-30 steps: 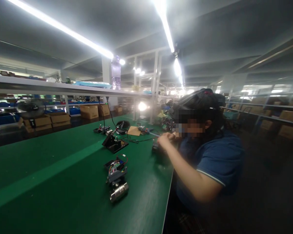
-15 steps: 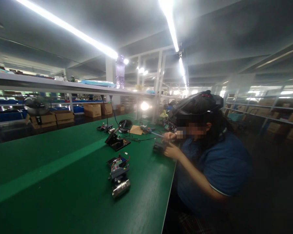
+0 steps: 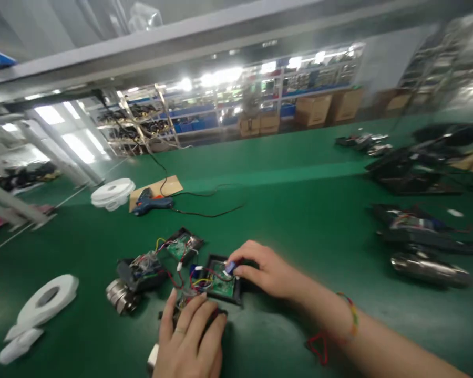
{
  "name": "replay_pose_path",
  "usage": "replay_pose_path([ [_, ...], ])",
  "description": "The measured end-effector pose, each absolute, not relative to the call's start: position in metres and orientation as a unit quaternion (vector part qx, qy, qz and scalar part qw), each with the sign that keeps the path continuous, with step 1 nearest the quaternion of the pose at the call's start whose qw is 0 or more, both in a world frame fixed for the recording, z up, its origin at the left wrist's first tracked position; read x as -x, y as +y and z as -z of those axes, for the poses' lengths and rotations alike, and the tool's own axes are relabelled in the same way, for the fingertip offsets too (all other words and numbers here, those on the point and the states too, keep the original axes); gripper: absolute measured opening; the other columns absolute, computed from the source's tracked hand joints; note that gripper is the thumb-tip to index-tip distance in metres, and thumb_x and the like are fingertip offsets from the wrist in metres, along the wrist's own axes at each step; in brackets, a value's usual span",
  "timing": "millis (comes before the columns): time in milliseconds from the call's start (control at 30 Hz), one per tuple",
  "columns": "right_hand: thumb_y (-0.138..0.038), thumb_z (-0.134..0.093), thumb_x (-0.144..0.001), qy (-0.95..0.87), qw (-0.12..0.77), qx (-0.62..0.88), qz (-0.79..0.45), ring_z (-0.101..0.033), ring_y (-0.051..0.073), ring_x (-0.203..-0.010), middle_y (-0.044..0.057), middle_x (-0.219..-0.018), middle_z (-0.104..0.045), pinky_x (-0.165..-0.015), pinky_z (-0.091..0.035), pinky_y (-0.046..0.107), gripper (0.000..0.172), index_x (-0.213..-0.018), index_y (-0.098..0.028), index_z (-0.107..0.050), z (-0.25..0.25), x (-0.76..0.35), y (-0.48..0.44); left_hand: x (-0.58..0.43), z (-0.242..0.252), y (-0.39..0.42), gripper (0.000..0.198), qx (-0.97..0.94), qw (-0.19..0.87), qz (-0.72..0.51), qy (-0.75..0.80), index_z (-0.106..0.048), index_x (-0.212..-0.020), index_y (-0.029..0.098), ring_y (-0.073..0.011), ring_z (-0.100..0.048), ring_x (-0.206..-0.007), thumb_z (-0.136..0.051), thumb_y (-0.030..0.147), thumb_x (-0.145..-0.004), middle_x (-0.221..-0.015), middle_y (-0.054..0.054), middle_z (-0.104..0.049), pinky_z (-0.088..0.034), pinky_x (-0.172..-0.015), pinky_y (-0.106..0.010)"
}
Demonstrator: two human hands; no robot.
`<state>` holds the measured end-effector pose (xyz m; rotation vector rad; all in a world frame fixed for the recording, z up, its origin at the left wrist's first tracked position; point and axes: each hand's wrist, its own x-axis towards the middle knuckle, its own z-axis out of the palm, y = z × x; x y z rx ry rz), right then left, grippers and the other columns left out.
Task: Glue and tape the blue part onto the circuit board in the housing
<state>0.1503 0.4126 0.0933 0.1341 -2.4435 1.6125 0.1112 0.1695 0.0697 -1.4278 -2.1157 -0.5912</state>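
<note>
A black housing with a green circuit board (image 3: 222, 283) lies open on the green table. Over its right side, my right hand (image 3: 264, 269) pinches a small blue part (image 3: 230, 267) between thumb and fingertips. My left hand (image 3: 193, 333) rests with fingers spread on a dark wired unit just below the housing, covering most of it. Red, yellow and black wires run between the two. To the left sits another opened unit (image 3: 144, 273) with a metal valve body (image 3: 121, 295), wired to a second board in a black case (image 3: 183, 245).
A blue glue gun (image 3: 153, 205) lies on cardboard (image 3: 171, 185) at the back left. White rolls (image 3: 112, 191) (image 3: 49, 299) are on the left. At right are a dark unit with a metal valve (image 3: 429, 269) and a black stand (image 3: 405, 168). A shelf edge (image 3: 161, 47) crosses above.
The view has swung left and down from the co-worker at the table's side to the near work area. Both my hands, not visible before, now show.
</note>
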Motion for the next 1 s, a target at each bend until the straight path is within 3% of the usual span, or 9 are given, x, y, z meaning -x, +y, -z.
replay_pose_path([
  [100, -0.023, -0.065, -0.094, -0.874, 0.097, -0.133, -0.456, -0.057, 0.019, -0.093, 0.004, -0.094, -0.070, -0.090, -0.039, 0.034, 0.010, -0.100, -0.020, -0.072, -0.101, -0.145, 0.428, -0.116, -0.070, 0.183, 0.020, 0.525, 0.253, 0.213, -0.785, -0.071, -0.101, 0.027, -0.0194, -0.061, -0.113, -0.055, 0.024, -0.090, -0.111, 0.000, -0.071, -0.016, -0.125, -0.047],
  [233, -0.019, -0.068, -0.095, -0.917, 0.078, -0.173, -0.352, -0.057, 0.017, -0.090, 0.002, -0.091, -0.070, -0.084, -0.038, 0.031, 0.009, -0.103, -0.020, -0.072, -0.114, -0.142, 0.431, -0.114, -0.074, 0.194, 0.031, 0.537, 0.250, 0.149, -0.792, -0.068, -0.117, 0.025, -0.0218, -0.060, -0.108, -0.051, 0.028, -0.090, -0.118, 0.000, -0.070, -0.005, -0.126, -0.049],
  [333, -0.018, -0.068, -0.095, -0.929, 0.048, -0.189, -0.314, -0.055, 0.017, -0.089, 0.001, -0.090, -0.070, -0.082, -0.038, 0.030, 0.011, -0.103, -0.022, -0.072, -0.117, -0.139, 0.433, -0.112, -0.074, 0.193, 0.032, 0.543, 0.232, 0.109, -0.800, -0.067, -0.118, 0.024, -0.0213, -0.062, -0.104, -0.049, 0.029, -0.092, -0.115, 0.002, -0.072, 0.000, -0.126, -0.050],
  [600, -0.013, -0.060, -0.095, -0.950, 0.001, -0.249, -0.187, -0.060, 0.014, -0.078, 0.000, -0.091, -0.070, -0.065, -0.038, 0.028, 0.018, -0.106, -0.023, -0.071, -0.112, -0.138, 0.430, -0.110, -0.070, 0.191, 0.028, 0.552, 0.259, 0.093, -0.787, -0.071, -0.105, 0.022, -0.0213, -0.063, -0.103, -0.046, 0.020, -0.092, -0.114, 0.002, -0.072, -0.008, -0.125, -0.054],
  [733, -0.009, -0.061, -0.090, -0.951, 0.006, -0.282, -0.126, -0.055, 0.017, -0.073, 0.000, -0.093, -0.071, -0.063, -0.034, 0.033, 0.021, -0.105, -0.022, -0.069, -0.110, -0.137, 0.429, -0.111, -0.071, 0.192, 0.029, 0.548, 0.259, 0.111, -0.788, -0.071, -0.105, 0.021, -0.0208, -0.063, -0.101, -0.045, 0.020, -0.092, -0.113, 0.001, -0.073, -0.009, -0.125, -0.053],
  [1000, -0.009, -0.059, -0.092, -0.943, -0.026, -0.307, -0.125, -0.049, 0.017, -0.071, 0.000, -0.093, -0.071, -0.064, -0.032, 0.034, 0.015, -0.094, -0.020, -0.068, -0.113, -0.135, 0.427, -0.109, -0.071, 0.192, 0.029, 0.543, 0.247, 0.127, -0.793, -0.070, -0.108, 0.020, -0.0195, -0.064, -0.101, -0.044, 0.019, -0.094, -0.113, 0.002, -0.073, -0.012, -0.125, -0.052],
])
